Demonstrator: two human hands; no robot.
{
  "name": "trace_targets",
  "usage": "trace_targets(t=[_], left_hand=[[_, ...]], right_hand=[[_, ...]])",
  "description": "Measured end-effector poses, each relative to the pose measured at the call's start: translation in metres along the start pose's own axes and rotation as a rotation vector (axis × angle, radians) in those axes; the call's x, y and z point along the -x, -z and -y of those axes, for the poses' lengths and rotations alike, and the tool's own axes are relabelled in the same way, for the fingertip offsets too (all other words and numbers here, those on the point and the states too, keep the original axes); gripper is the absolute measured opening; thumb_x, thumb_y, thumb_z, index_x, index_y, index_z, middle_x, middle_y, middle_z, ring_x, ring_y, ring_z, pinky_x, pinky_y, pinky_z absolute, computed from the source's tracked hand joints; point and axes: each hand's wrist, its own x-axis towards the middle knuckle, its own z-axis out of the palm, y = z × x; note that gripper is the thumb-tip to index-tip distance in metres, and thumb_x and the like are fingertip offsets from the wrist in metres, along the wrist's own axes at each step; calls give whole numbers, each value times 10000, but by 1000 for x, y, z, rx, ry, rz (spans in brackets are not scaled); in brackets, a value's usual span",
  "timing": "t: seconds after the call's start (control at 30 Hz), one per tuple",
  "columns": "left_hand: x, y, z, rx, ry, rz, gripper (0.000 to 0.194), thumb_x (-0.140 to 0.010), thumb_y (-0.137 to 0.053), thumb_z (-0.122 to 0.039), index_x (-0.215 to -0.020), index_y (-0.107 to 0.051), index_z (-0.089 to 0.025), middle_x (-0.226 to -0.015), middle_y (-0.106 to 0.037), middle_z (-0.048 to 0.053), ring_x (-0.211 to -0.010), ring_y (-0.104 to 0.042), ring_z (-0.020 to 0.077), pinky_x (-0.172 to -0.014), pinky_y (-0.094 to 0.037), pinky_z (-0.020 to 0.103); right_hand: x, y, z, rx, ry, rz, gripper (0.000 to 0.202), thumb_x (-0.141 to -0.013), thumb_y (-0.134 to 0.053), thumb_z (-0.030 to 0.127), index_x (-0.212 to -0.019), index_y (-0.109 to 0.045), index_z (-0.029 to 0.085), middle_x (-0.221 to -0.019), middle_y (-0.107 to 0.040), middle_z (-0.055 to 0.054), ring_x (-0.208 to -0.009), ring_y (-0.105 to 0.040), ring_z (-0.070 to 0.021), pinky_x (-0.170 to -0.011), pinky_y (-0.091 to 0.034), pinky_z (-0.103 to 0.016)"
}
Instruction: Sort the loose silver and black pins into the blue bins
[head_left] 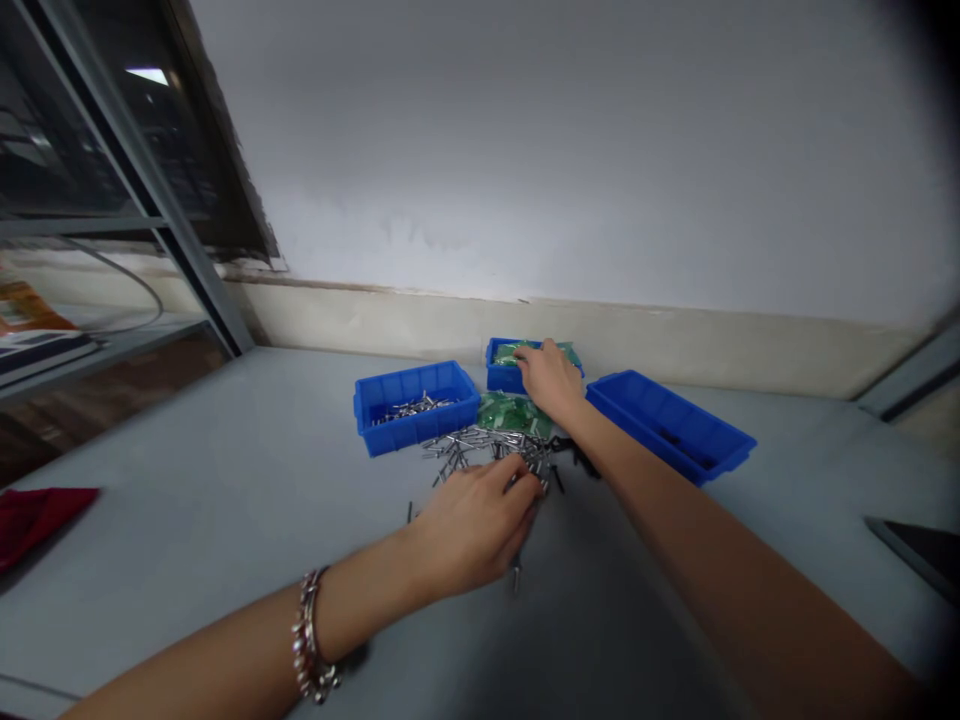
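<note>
My left hand (480, 515) is over the near part of a loose pile of thin silvery metal pins (465, 440). Its fingers are curled together, and what they hold, if anything, is hidden. Farther back, my right hand (553, 382) reaches over a small blue bin (504, 378) filled with green plastic packets (514, 352). Bent fingers press on a packet there, though the fingertips are partly hidden. More green packets (514, 413) lie in front of that bin, against the pins.
Left of the pile stands a blue bin (416, 432) with metal pins inside. A longer blue bin (667, 420) with a few dark pieces is at right. Red cloth (41, 520) lies far left, a dark flat object (919, 550) far right. A wall (555, 180) rises behind the table.
</note>
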Motion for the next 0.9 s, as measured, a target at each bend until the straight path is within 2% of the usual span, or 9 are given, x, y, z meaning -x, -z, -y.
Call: trace_targets(t=[0.2, 0.33, 0.47, 0.6, 0.67, 0.73, 0.83, 0.9], left_hand=[[2, -1, 0, -10, -7, -4, 200, -859, -333, -196, -974, -492, -156, -929, -517, 74, -686, -524, 163, -563, -435, 271], [2, -3, 0, -22, -14, -2, 190, -864, -335, -192, -958, -497, -156, -915, -511, 69, -684, -521, 158, -569, -432, 266], [4, -5, 0, -44, -26, -11, 187, -868, -343, -202, -956, -502, -158, -915, -506, 65, -654, -503, 147, -555, -426, 262], [5, -4, -1, -45, -26, -15, 194, -877, -336, -216, -960, -502, -161, -928, -502, 65, -676, -507, 155, -563, -438, 269], [5, -3, 0, -46, -23, -8, 193, -872, -342, -212, -975, -499, -166, -938, -501, 64, -688, -514, 161, -573, -448, 279], [4, -2, 0, -47, -19, 1, 197, -866, -349, -208, -993, -495, -171, -951, -501, 63, -687, -517, 162, -576, -455, 286], [4, -1, -1, -39, -7, 14, 192, -866, -347, -205, -985, -494, -170, -955, -502, 63, -675, -517, 154, -578, -460, 281], [3, 0, -2, -30, -4, 21, 188, -872, -341, -208, -976, -493, -168, -950, -504, 63, -677, -516, 148, -583, -461, 272]], right_hand=[[-1, -2, -3, 13, 41, 6, 288, -890, -389, 301, -1087, -599, 281, -1032, -511, -109, -912, -542, -255, -675, -435, -340], [8, 10, 1, 32, 71, -8, 312, -868, -441, 316, -1153, -543, 239, -1065, -481, -129, -931, -526, -263, -666, -440, -340], [37, 32, 5, 48, 123, -14, 356, -842, -480, 264, -1184, -505, 167, -1085, -471, -163, -982, -491, -290, -683, -449, -356], [86, 44, -8, 59, 215, 38, 269, -823, -508, 251, -1061, -594, 161, -1026, -538, -143, -973, -491, -284, -732, -447, -379], [109, 41, -21, 71, 295, 39, 302, -828, -498, 300, -1094, -577, 180, -1072, -549, -139, -985, -486, -303, -729, -448, -419], [124, 32, -37, 100, 269, -25, 345, -825, -493, 309, -1134, -550, 168, -1126, -542, -162, -1014, -483, -331, -710, -454, -454], [130, 17, -57, 65, 207, -107, 391, -838, -456, 310, -1189, -504, 145, -1202, -515, -183, -1085, -464, -336, -754, -451, -472], [127, 11, -65, 32, 186, -109, 403, -843, -438, 298, -1205, -490, 131, -1219, -509, -198, -1113, -456, -338, -768, -452, -480]])
